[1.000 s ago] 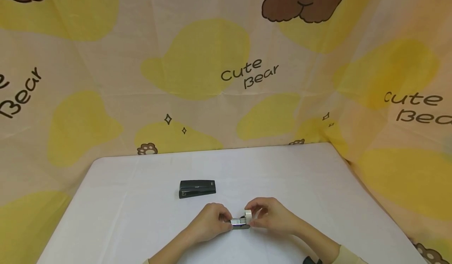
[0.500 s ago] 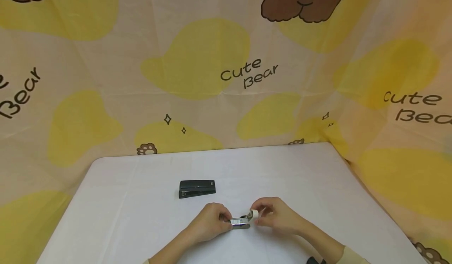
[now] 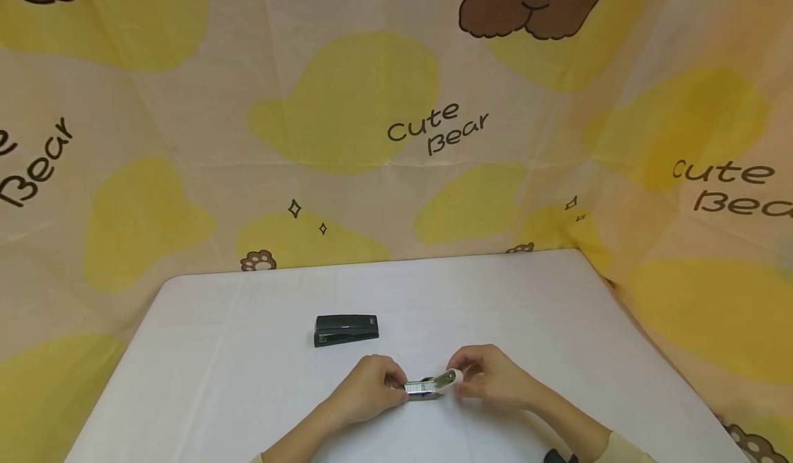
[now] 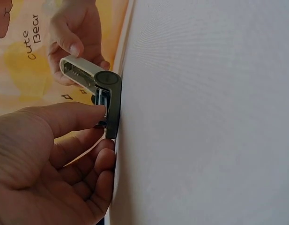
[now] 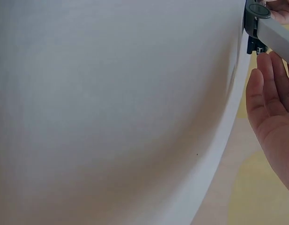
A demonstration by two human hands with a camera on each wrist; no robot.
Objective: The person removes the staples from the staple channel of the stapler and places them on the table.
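Small grey-and-white hinged stapler [image 3: 429, 386], swung open, low in the frame's centre on the white tabletop [image 3: 248, 380]. Dark base pinned at its left end by the left hand [image 3: 368, 391], thumb and fingers [image 4: 83, 115] pinching it. White upper arm [image 4: 78, 72] lifted and tilted rightward, gripped by the right hand [image 3: 492, 380], fingers curled round it. Black closed stapler [image 3: 345, 329] lay apart, up-left of both hands, before the bear-printed yellow cloth [image 3: 396, 119].
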